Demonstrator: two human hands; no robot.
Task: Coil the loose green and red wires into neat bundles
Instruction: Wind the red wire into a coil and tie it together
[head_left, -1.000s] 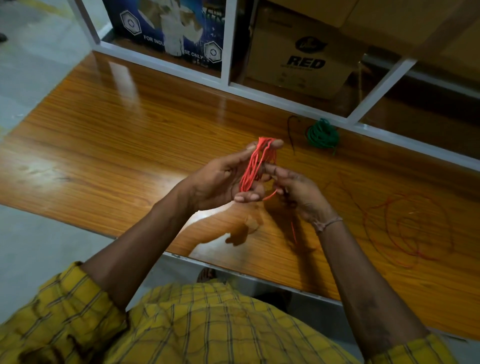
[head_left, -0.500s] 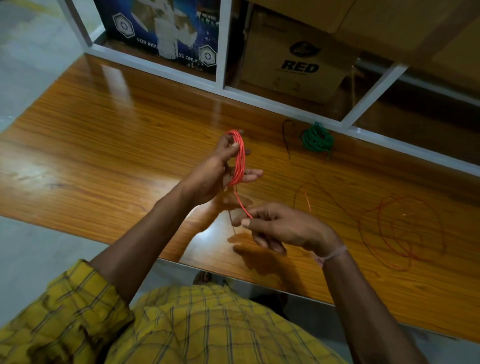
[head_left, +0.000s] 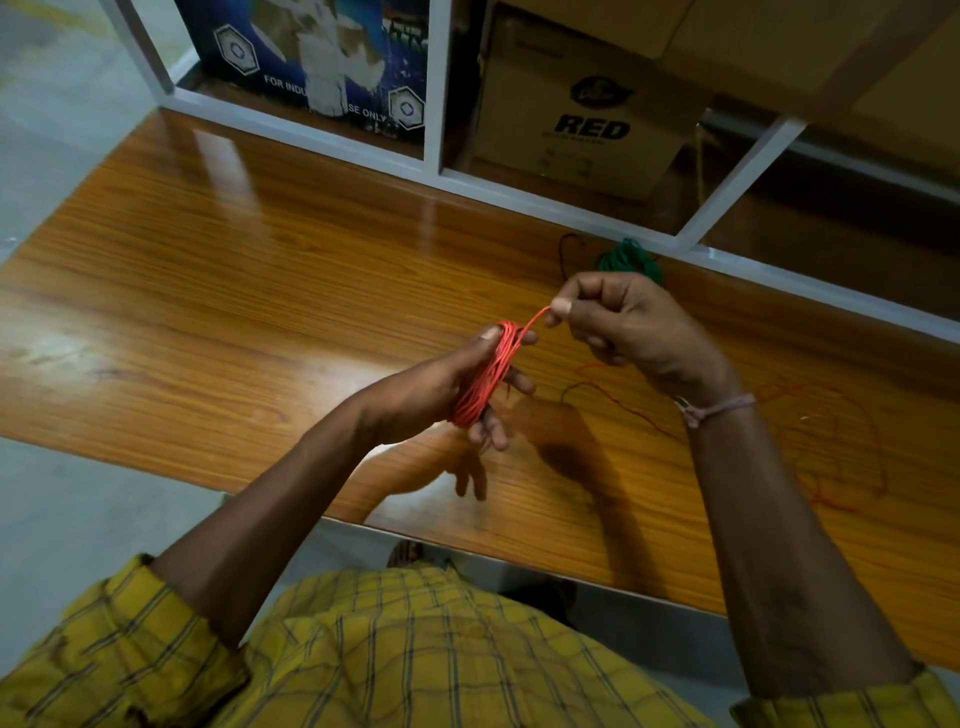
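Observation:
A red wire coil is wound around the fingers of my left hand, which is held above the wooden table. My right hand is raised to the right of it and pinches the free red strand between thumb and forefinger, stretched taut to the coil. The rest of the loose red wire lies in loops on the table at the right. A green wire bundle sits at the table's back edge, partly hidden behind my right hand.
A white shelf frame runs along the back of the table, with a brown carton marked RED and a blue box behind it. A thin dark wire lies left of the green bundle. Grey floor lies to the left.
My right hand has risen from below the coil to up and right of it, carrying the red strand over the top. My left hand has dropped a little and tilted.

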